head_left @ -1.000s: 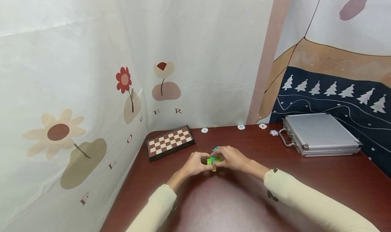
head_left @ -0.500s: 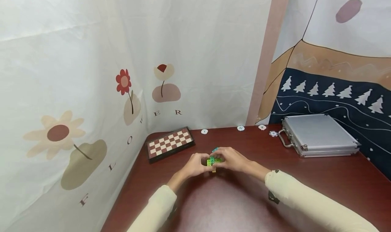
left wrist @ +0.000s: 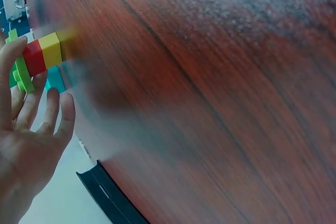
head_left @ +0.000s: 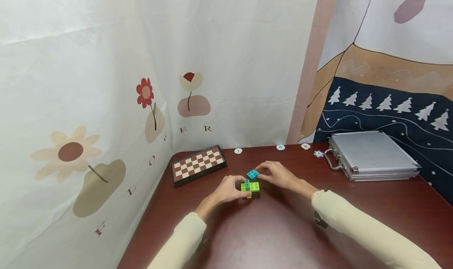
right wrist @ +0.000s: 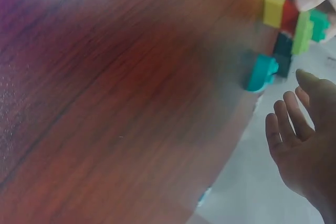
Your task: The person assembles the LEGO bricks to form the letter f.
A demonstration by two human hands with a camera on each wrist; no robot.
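Near the middle of the table, my left hand (head_left: pixel 226 190) grips a stack of toy building bricks between thumb and fingers. A lime green plate (head_left: pixel 255 187) lies across its top, with a small darker green brick (head_left: pixel 247 184) above. Beneath the plate, the left wrist view shows a red brick (left wrist: pixel 34 59) and a yellow brick (left wrist: pixel 51 50). Just behind the stack, a teal brick (head_left: pixel 253 174) with a curved side rests on the table. My right hand (head_left: pixel 277 175) is beside it, fingers loosely extended; the right wrist view shows a gap between fingertips and brick.
A folded chessboard case (head_left: pixel 196 166) lies at the back left of the dark red table (head_left: pixel 262 237). Several poker chips (head_left: pixel 280 147) line the back edge by the curtain (head_left: pixel 230 64). On the right sits a silver metal case (head_left: pixel 371 153) with its handle facing left.
My right hand has left the brick stack and moved back and right, beside the teal brick. More of the lime plate and teal brick now shows. The left hand keeps its hold.
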